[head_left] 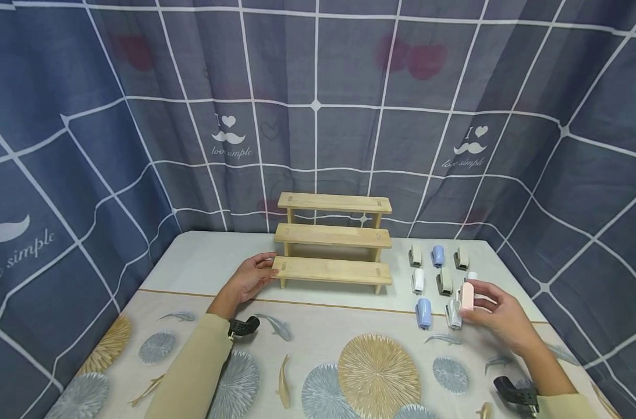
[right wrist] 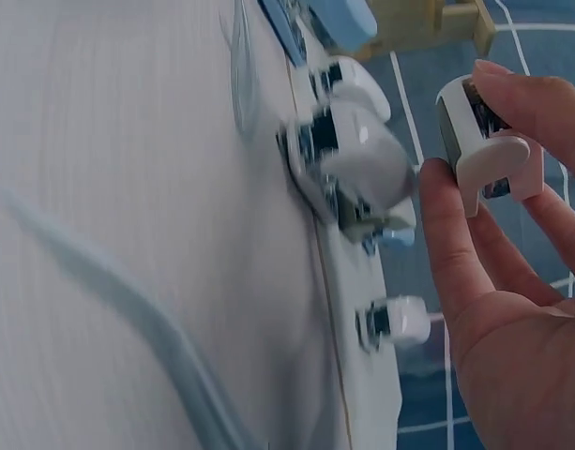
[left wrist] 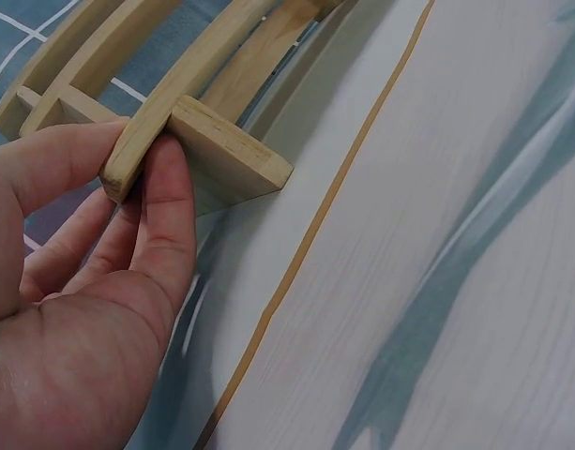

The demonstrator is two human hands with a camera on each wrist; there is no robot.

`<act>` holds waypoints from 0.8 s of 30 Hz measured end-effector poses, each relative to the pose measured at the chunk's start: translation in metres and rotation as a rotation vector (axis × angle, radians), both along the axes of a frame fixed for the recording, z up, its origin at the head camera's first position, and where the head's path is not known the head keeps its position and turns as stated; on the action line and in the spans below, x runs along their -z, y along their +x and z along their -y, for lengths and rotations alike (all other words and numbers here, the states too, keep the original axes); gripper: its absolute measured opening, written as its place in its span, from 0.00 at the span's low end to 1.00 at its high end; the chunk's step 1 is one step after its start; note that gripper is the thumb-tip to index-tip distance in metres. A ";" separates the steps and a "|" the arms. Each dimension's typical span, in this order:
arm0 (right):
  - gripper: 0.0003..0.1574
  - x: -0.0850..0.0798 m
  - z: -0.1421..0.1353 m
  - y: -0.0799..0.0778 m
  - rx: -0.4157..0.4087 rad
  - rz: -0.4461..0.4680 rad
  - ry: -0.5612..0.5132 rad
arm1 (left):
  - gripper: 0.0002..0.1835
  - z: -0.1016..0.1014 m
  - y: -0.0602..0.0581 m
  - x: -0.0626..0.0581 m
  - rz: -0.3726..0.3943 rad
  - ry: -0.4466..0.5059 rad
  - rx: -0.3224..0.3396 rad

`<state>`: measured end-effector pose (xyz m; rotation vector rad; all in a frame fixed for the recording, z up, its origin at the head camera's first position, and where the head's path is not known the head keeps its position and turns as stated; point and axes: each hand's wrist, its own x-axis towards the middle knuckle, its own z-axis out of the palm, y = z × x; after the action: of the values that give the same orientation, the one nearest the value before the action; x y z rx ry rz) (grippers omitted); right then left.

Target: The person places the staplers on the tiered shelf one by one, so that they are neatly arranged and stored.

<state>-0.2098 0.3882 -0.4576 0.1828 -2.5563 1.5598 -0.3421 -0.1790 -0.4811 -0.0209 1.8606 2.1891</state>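
My left hand (head_left: 251, 278) pinches the left end of the lowest board of a three-tier wooden stand (head_left: 330, 270). In the left wrist view, the thumb side lies over the board end (left wrist: 137, 155) and other fingers are beneath it. My right hand (head_left: 498, 311) holds a small pink stapler (head_left: 467, 295) between thumb and fingers, above the table. The right wrist view shows this stapler (right wrist: 484, 155) lifted and tilted. Just left of it, a silver-white stapler (head_left: 452, 315) stands on the table, partly overlapped by the held one in the head view.
Several more small staplers stand right of the stand, including a blue one (head_left: 424, 314), a white one (head_left: 418, 280) and a cream one (head_left: 444, 281). A patterned cloth (head_left: 276, 361) covers the near table. A dark checked curtain (head_left: 344, 139) encloses the back and sides.
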 end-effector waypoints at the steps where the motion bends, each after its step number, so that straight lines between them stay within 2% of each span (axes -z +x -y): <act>1: 0.48 -0.001 0.003 0.000 -0.005 -0.004 -0.016 | 0.35 0.000 0.000 0.000 0.001 -0.004 -0.002; 12: 0.49 -0.010 0.033 -0.007 -0.039 -0.007 -0.028 | 0.35 0.002 -0.002 0.001 0.006 -0.030 0.003; 19: 0.48 -0.009 0.051 -0.018 -0.080 0.004 -0.067 | 0.35 0.002 -0.001 0.000 0.002 -0.028 0.000; 24: 0.49 -0.013 0.064 -0.024 -0.101 0.015 -0.057 | 0.36 0.002 -0.001 0.001 -0.008 -0.019 0.011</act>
<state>-0.2334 0.3238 -0.4443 0.2999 -2.5475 1.6729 -0.3431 -0.1813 -0.4818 -0.0055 1.8822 2.1674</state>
